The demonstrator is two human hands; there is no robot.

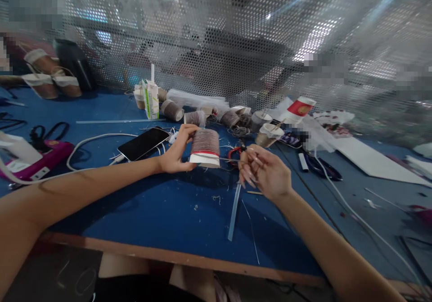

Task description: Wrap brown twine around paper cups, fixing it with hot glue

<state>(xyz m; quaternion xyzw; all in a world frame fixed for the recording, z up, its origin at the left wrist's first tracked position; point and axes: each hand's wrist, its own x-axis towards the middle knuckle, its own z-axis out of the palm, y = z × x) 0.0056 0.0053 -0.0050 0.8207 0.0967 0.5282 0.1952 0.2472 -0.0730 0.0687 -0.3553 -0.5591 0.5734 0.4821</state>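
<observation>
My left hand (177, 151) grips a paper cup (205, 148) around its far side, thumb at the white rim. Grey-brown cord is wound round most of the cup, and a red band shows between the cord and the bare white part. A length of cord (229, 159) runs taut from the cup to my right hand (265, 171), whose fingers are pinched together on it. Behind the right fingertips lie red-handled scissors (235, 154) on the blue table. A translucent glue stick (234, 212) lies below the right hand.
Several cord-wrapped cups (172, 110) stand or lie along the back, near a small drink carton (150, 98). A phone (144, 143) and a purple power strip (47, 158) sit at left. A white board (381, 158) lies at right. Perforated metal mesh (216, 41) rises behind the table.
</observation>
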